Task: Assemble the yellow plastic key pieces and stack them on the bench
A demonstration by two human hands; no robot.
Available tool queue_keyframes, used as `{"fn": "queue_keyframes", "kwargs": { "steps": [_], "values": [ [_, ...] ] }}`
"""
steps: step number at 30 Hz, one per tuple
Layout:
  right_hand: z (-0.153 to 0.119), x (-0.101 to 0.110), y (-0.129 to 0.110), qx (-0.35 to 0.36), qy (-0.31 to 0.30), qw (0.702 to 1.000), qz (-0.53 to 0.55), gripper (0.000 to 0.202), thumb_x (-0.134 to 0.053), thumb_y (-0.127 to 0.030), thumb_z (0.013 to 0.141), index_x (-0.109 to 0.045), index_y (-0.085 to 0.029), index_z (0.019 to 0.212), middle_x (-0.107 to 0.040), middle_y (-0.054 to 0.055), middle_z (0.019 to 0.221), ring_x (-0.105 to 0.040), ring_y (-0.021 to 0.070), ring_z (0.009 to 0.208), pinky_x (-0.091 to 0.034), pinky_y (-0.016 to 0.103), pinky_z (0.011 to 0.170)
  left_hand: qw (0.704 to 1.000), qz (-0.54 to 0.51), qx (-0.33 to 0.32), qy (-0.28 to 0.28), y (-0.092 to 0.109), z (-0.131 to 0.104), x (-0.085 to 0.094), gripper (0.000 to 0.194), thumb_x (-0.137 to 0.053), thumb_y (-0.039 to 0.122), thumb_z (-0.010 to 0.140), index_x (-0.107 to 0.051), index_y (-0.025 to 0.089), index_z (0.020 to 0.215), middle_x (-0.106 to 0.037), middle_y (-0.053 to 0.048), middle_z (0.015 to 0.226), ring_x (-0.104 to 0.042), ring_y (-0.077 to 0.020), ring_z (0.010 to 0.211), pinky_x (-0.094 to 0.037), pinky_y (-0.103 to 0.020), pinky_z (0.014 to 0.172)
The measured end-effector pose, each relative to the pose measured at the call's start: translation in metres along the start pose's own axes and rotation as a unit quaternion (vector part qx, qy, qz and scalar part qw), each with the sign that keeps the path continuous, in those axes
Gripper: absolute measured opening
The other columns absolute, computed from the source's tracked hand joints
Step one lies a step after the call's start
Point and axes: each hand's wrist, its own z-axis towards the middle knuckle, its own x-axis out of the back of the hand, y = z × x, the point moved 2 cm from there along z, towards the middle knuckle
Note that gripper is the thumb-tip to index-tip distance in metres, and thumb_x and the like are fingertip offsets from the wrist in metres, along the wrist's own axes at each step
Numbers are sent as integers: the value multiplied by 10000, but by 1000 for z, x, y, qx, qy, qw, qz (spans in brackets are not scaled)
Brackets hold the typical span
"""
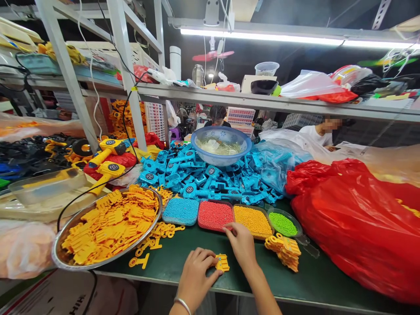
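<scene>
Near the bench's front edge, my left hand (198, 274) grips a small yellow plastic piece (222, 263) by its left side, thumb and fingers closed on it. My right hand (242, 245) reaches over the front right corner of a tray of red beads (215, 213). Its thumb and forefinger are pinched together, and whatever they hold is too small to make out. Beside that tray stand a tray of blue beads (180, 210), one of yellow beads (252, 219) and one of green beads (282, 223).
A metal bowl (56, 253) heaped with yellow pieces stands at left, with loose yellow parts (140, 261) beside it. Stacked yellow pieces (285, 252) lie at right, near a red bag (357, 223). Behind the trays, blue parts (197, 175) surround a blue basin (221, 159).
</scene>
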Motion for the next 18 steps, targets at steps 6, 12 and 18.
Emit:
{"fn": "queue_keyframes", "kwargs": {
  "steps": [6, 12, 18],
  "values": [
    [-63, -13, 10, 1, 35, 996, 79, 349, -416, -460, 861, -659, -233, 757, -655, 26, 717, -576, 171, 656, -410, 255, 626, 1000, 1, -9, 4, 0, 0, -1, 96, -668, 310, 732, -647, 241, 797, -657, 9, 894, -546, -172, 831, -407, -316, 740],
    [-69, -15, 7, 26, -42, 997, 66, 258, -446, -356, 876, -679, -265, 812, -662, 7, 731, -596, 170, 705, -395, 244, 629, 1000, 17, -9, -7, 0, 1, -1, 81, -638, 312, 757, -649, 245, 801, -656, -1, 898, -555, -183, 843, -421, -329, 744],
    [-68, -15, 7, 32, -64, 994, 78, 249, -439, -301, 877, -686, -284, 906, -671, 21, 765, -598, 183, 729, -398, 259, 651, 1000, 21, -3, -12, 0, 2, -1, 82, -643, 303, 754, -643, 249, 816, -656, 9, 900, -559, -184, 850, -429, -335, 748]
  ]
}}
